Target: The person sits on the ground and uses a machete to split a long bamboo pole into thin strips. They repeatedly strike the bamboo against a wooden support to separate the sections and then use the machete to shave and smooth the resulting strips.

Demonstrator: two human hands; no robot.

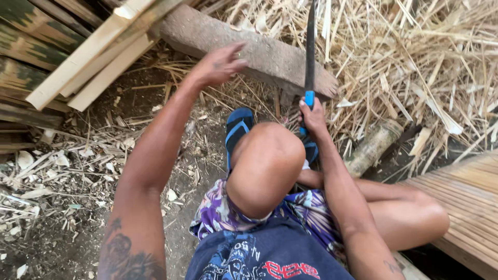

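2 hands: right hand point(313, 116) grips knife point(310, 46); left hand point(220, 65) spread wide above log point(249, 49), straw point(415, 62) beside.

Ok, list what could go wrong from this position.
1. The right hand grips a long dark blade upright beside the bare knee; a slip could cut the leg.
2. The left hand reaches open toward the split bamboo slats, whose edges look splintery.
3. The foot wears only a blue sandal among loose bamboo shavings, which may give poor footing.
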